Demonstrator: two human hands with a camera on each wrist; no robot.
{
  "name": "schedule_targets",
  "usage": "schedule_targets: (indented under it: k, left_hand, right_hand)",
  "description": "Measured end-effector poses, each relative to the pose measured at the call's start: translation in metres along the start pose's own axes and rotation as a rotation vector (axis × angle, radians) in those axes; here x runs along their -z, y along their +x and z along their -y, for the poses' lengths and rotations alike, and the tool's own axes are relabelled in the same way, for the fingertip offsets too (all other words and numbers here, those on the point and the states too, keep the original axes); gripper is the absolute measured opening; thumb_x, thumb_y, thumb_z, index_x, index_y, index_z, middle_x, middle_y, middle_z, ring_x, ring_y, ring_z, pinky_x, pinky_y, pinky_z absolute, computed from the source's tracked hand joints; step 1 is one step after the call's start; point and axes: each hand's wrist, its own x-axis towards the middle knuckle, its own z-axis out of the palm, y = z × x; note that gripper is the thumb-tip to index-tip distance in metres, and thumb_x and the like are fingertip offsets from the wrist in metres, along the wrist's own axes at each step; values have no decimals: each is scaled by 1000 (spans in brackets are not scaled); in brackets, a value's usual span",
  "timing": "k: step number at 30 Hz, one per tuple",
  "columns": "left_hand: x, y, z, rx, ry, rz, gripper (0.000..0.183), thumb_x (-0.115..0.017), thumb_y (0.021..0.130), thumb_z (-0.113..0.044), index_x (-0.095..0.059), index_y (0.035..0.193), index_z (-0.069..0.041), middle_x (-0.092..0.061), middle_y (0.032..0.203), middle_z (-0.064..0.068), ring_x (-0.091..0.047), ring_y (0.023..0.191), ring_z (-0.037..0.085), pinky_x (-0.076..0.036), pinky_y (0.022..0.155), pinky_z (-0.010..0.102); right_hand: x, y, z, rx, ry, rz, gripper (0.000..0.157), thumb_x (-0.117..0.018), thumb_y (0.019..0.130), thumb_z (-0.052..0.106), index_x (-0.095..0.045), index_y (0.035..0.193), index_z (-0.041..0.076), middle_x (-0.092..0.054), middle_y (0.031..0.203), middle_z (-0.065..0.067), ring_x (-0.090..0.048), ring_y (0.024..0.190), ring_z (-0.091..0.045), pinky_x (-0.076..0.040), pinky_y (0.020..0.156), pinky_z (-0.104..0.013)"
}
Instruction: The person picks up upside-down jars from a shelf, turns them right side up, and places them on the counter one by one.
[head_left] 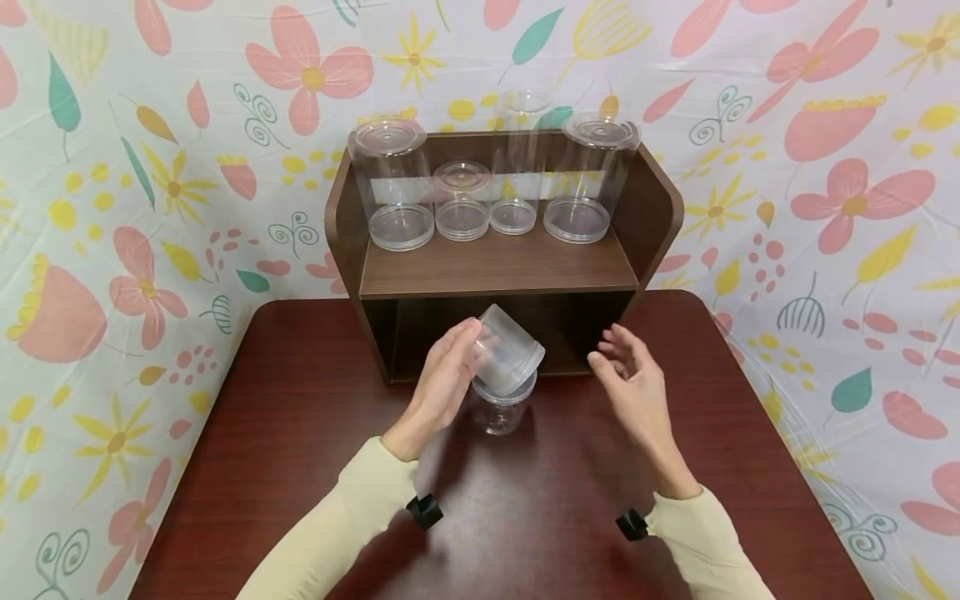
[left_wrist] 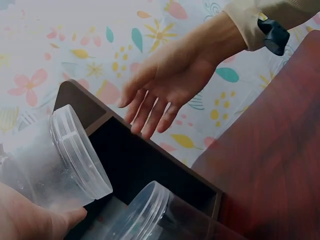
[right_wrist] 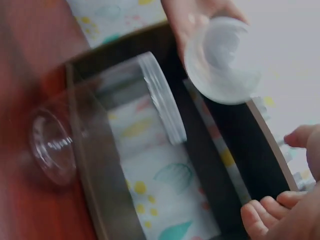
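My left hand (head_left: 447, 367) holds a cloudy clear plastic jar (head_left: 508, 350), tilted, just above a second clear jar (head_left: 501, 414) on the table. In the left wrist view the left thumb (left_wrist: 70, 218) lies along the side of the cloudy jar (left_wrist: 60, 155). Off to the right, my right hand (head_left: 633, 387) hangs in the air with loosely bent fingers and nothing in its grasp. The right wrist view shows the lower jar (right_wrist: 115, 100) standing between the hands; motion blurs the held jar (right_wrist: 225, 60).
Behind stands a brown wooden shelf unit (head_left: 495, 271). Its upper board carries several clear jars, among them a tall left one (head_left: 401, 229), a short one (head_left: 461, 221), a narrow one (head_left: 513, 218) and a wide right one (head_left: 577, 223). A flowered cloth (head_left: 847, 333) hangs around the reddish-brown table (head_left: 300, 467).
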Motion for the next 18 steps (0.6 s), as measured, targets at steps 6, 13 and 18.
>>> schedule_targets:
  k: [6, 13, 18]
  left_hand:
    - [-6, -1, 6, 1, -34, -5, 46, -55, 103, -18, -42, 140, 6, -58, 116, 5, -64, 114, 21, -47, 108, 36]
    - [-11, 0, 13, -1, -36, 20, 50, -54, 103, -18, -40, 143, 8, -57, 122, 9, -64, 112, 19, -47, 108, 37]
    - [-13, -2, 17, 1, -35, 37, 53, -53, 104, -18, -37, 146, 10, -56, 124, 10, -64, 112, 19, -46, 109, 37]
  right_hand:
    - [-17, -16, -2, 113, 106, 133, 62, -69, 90, -13, -48, 147, -7, -58, 136, -11, -58, 122, -23, -50, 95, -23]
    - [-26, -24, -4, 206, 150, 260, 72, -70, 85, -19, -44, 151, -5, -57, 138, -15, -57, 124, -21, -48, 99, -26]
    - [-32, -28, -5, 160, 139, 298, 77, -73, 83, -17, -43, 153, -3, -55, 137, -21, -59, 116, -13, -47, 99, -24]
